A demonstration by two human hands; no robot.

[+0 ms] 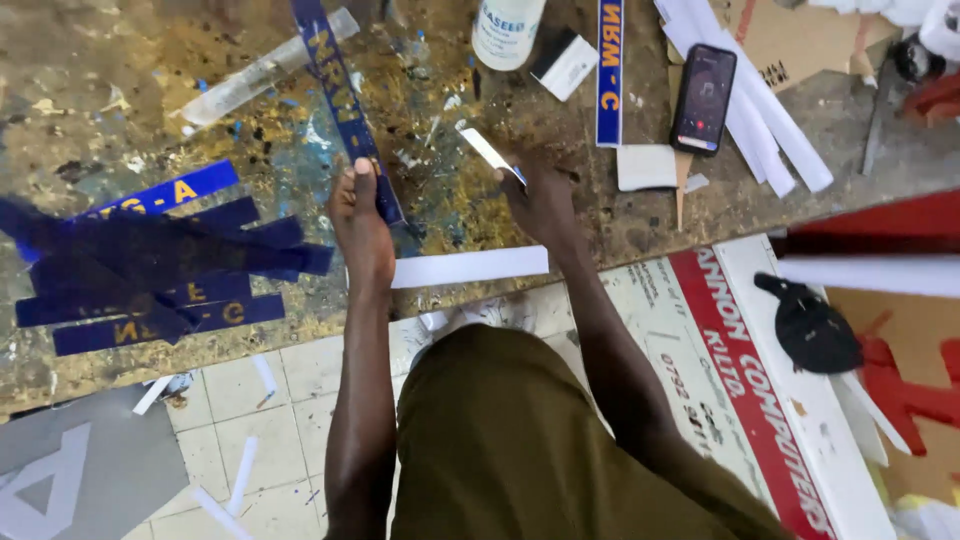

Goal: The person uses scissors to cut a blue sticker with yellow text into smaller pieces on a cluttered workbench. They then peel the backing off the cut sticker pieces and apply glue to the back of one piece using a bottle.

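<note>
A long blue strip with yellow letters (pixel 345 100) lies on the stained worktable (pixel 90 70), running from the far edge toward the near middle. The person's left hand (pixel 358 215) is closed on its near end, thumb pressed on top. Just to the right, the right hand (pixel 545 200) pinches a small white strip with a blue edge (pixel 488 152) between fingertips, lifted and tilted off the table. A white paper strip (pixel 470 267) lies near the table's edge between the two forearms.

To the left sits a pile of blue lettered strips (pixel 150 265), roughly seven, overlapping so that the count is uncertain. One more blue strip (pixel 609 70) lies at far right of the hands, beside a white bottle (pixel 505 30). One clear plastic tube (pixel 260 72) lies far left of the held strip. A black phone (pixel 703 98) rests on white rolled sheets (pixel 770 120) to the right. Below, on the tiled floor (pixel 290 390), one red and white sign board (pixel 760 400) carries a black cap (pixel 810 325).
</note>
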